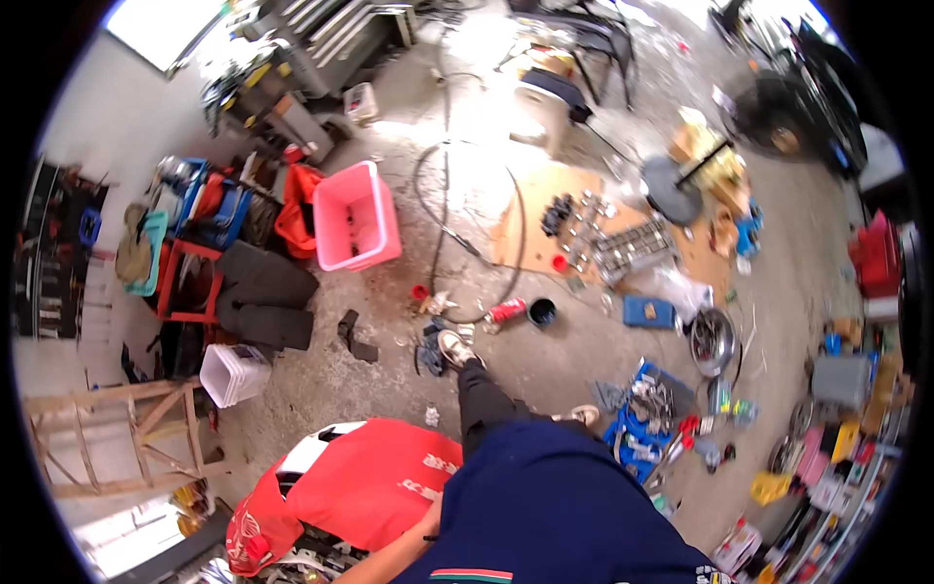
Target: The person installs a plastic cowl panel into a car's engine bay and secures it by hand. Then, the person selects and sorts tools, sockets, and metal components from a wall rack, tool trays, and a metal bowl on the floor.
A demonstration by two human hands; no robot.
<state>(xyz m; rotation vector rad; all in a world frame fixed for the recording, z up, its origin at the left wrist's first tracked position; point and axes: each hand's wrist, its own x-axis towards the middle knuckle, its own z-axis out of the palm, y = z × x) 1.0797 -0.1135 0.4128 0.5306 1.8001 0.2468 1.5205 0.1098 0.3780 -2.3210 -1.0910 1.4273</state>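
Only part of my left hand point(434, 513) shows, with a dark band at the wrist, beside my navy shirt point(555, 506). It lies at the edge of a red cover point(379, 477) with white lettering. Its fingers are hidden, so whether it holds anything does not show. The cover is draped over a white vehicle part point(336, 430), and bare mechanical parts point(316, 557) are exposed below it. My right hand is out of view.
Ahead on the floor are a pink bin point(357, 216), a looping hose point(519, 209), a red can point(506, 310) and a dark cup point(542, 311). To the right lie an engine part point(632, 248) on cardboard, a metal bowl point(712, 343) and a blue tool tray point(637, 450). Shelves point(856, 516) line the right.
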